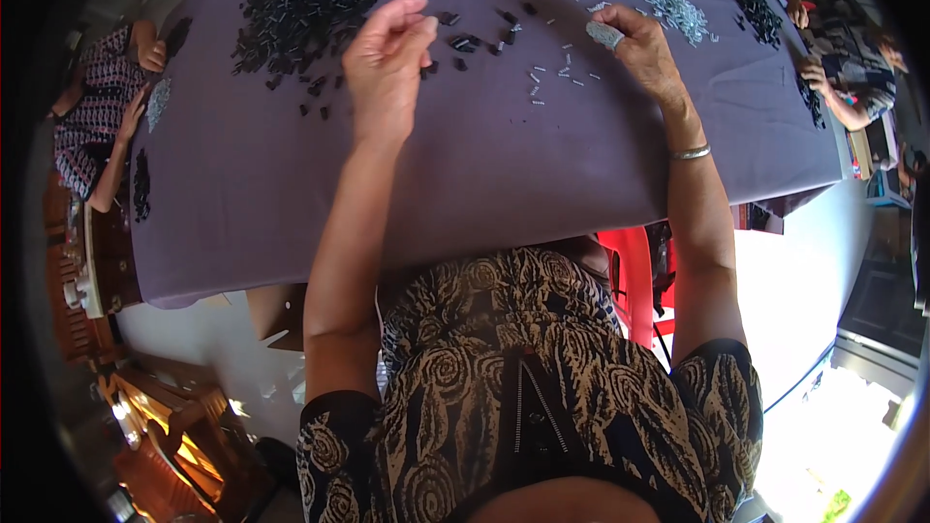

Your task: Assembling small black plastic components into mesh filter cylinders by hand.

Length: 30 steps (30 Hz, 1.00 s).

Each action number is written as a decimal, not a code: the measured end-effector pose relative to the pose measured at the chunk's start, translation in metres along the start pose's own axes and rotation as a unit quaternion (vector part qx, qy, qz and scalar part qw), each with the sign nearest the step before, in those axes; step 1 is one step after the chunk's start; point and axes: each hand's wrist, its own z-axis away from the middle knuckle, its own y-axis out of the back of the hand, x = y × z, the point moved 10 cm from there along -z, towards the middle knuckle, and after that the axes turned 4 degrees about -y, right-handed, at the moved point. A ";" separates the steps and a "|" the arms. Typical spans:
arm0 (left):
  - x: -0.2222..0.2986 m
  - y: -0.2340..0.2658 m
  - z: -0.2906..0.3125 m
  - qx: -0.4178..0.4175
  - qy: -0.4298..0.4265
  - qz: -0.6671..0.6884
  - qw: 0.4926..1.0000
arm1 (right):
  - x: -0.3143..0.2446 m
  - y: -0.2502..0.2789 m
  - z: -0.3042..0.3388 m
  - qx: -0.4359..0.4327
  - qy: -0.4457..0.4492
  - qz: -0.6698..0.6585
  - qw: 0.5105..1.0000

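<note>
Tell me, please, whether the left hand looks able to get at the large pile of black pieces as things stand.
Probably yes: the left hand appears close beside the large pile of black pieces, which lies uncovered on the purple tablecloth, with nothing visibly blocking the way.

A red chair (632, 276) and a brown box (274, 315) show below the near edge of the purple-clothed table (542, 179). Wooden furniture (160, 475) stands off the table's near left corner.
</note>
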 end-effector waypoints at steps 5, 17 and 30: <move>0.027 0.045 0.022 0.015 0.034 -0.078 0.996 | -0.009 -0.017 -0.002 0.005 0.016 -0.012 1.000; -0.003 0.050 0.056 -0.002 0.101 -0.079 0.992 | -0.069 -0.088 -0.027 -0.133 0.147 0.185 0.963; -0.023 0.012 0.070 -0.071 0.130 -0.054 0.987 | -0.087 -0.090 -0.014 -0.126 0.167 0.186 0.960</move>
